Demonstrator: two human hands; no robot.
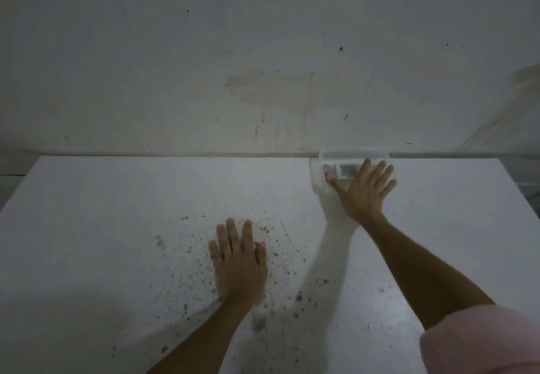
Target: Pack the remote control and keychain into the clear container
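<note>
on one table (117, 227): one clear container (350, 157), two flat hands.

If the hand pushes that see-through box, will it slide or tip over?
Probably slide: the clear container looks low and wide on the smooth white table. It likely feels light and stiff. The right hand lies flat on it.
</note>
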